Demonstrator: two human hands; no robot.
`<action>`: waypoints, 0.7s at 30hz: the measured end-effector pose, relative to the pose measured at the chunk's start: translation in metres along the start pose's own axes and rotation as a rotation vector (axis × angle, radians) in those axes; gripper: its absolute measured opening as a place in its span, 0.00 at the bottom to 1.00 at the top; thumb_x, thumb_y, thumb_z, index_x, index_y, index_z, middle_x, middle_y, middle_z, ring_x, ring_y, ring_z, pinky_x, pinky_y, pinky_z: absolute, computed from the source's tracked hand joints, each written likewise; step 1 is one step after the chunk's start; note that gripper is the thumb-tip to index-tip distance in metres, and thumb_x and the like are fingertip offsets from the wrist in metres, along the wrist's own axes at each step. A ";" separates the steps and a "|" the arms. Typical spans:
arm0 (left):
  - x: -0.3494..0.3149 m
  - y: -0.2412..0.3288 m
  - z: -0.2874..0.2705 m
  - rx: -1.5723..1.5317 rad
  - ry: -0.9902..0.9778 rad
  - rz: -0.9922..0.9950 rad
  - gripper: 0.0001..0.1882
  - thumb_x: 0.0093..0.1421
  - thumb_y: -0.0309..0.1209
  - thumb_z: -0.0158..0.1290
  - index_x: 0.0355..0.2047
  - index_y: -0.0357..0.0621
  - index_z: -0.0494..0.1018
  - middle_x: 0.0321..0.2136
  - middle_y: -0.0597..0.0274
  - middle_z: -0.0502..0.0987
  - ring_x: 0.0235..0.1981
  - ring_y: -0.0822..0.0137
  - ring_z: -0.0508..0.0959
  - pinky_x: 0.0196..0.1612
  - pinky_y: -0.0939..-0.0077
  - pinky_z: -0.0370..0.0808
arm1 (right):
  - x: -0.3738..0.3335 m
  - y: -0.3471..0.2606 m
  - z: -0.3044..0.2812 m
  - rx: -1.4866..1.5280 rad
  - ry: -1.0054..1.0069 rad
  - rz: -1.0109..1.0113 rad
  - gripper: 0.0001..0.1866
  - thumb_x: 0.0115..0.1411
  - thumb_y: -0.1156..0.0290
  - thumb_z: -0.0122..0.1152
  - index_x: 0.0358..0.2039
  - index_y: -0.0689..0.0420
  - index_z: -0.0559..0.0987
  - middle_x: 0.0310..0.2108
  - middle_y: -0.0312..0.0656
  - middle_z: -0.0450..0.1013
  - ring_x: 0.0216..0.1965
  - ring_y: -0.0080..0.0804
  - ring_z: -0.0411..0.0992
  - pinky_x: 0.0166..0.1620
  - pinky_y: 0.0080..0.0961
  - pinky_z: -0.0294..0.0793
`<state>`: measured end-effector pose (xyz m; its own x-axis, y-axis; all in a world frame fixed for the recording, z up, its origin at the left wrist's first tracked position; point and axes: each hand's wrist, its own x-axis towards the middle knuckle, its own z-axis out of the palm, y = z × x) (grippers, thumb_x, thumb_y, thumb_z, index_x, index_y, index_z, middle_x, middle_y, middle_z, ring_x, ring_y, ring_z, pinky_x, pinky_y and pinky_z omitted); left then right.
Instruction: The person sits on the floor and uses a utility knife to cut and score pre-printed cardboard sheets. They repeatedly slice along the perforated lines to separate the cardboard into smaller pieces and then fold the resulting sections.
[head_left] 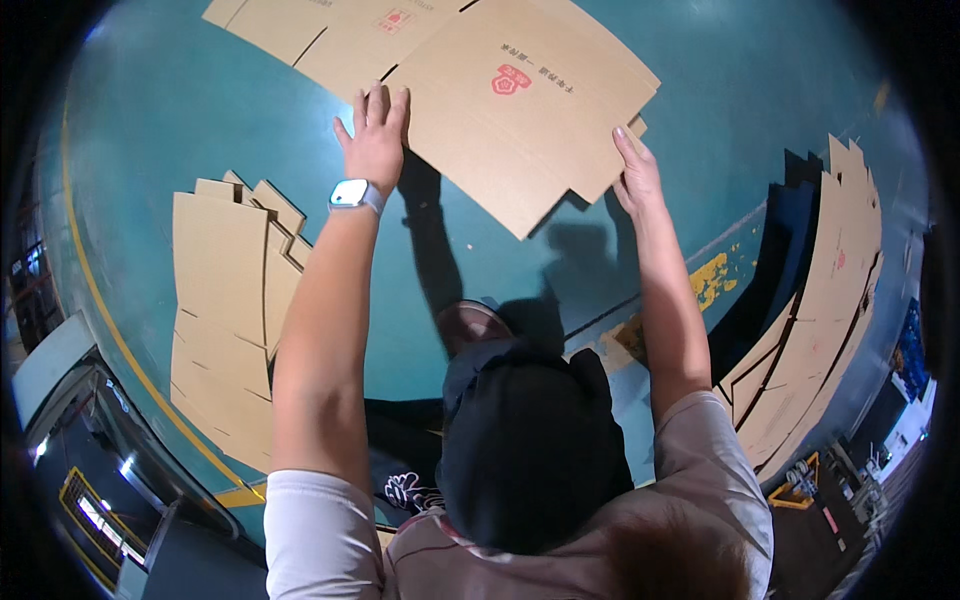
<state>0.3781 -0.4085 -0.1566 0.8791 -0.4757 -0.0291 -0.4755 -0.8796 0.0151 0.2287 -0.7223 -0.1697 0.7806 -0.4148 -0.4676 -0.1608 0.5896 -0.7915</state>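
Observation:
A flattened cardboard box (470,120) with red and dark printing is stretched out in front of me, running off the upper edge of the view. My left hand (375,145), a watch (350,193) on its wrist, lies against the near edge by a slot, fingers stretched out and thumb apart. At the right corner my right hand (638,172) grips the box, its thumb on top and the other fingers mostly hidden beneath. The box casts shadows on the floor, and its near corner points toward me.
Flattened cardboard boxes (220,300) stand to my left, partly behind my forearm. More flat boxes (825,290) are stacked at the right. The green floor (500,265) carries yellow markings. A metal-framed cart (800,482) is at lower right, and a dark machine (90,440) at lower left.

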 end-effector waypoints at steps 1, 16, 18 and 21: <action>0.005 0.000 0.004 -0.012 -0.145 -0.076 0.27 0.62 0.27 0.38 0.62 0.59 0.55 0.66 0.57 0.49 0.66 0.54 0.50 0.61 0.36 0.49 | 0.002 0.005 -0.006 0.018 0.028 -0.003 0.18 0.61 0.62 0.58 0.45 0.63 0.72 0.41 0.42 0.74 0.42 0.30 0.73 0.43 0.27 0.75; -0.232 -0.028 -0.020 -0.508 -0.086 -0.335 0.17 0.55 0.17 0.48 0.46 0.39 0.69 0.46 0.49 0.70 0.50 0.49 0.70 0.53 0.63 0.67 | -0.218 0.177 -0.022 -1.434 -0.338 -0.355 0.20 0.47 0.66 0.65 0.42 0.55 0.74 0.39 0.46 0.68 0.44 0.47 0.65 0.47 0.45 0.63; -0.260 -0.050 -0.026 -0.455 -0.015 -0.425 0.16 0.52 0.17 0.48 0.42 0.39 0.70 0.42 0.49 0.71 0.46 0.49 0.71 0.51 0.63 0.68 | -0.210 0.177 -0.019 -1.441 -0.314 -0.424 0.19 0.43 0.67 0.66 0.38 0.56 0.76 0.34 0.49 0.71 0.37 0.51 0.69 0.39 0.48 0.66; -0.299 -0.089 -0.032 -0.429 0.005 -0.526 0.10 0.52 0.18 0.49 0.36 0.38 0.72 0.36 0.50 0.73 0.41 0.49 0.72 0.46 0.63 0.70 | -0.211 0.179 -0.024 -1.471 -0.394 -0.497 0.18 0.51 0.66 0.62 0.42 0.54 0.72 0.42 0.46 0.66 0.45 0.48 0.64 0.49 0.43 0.62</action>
<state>0.1581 -0.1880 -0.1174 0.9905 0.0163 -0.1365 0.0696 -0.9157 0.3957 0.0206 -0.5458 -0.2217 0.9928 -0.0193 -0.1185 -0.0880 -0.7884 -0.6088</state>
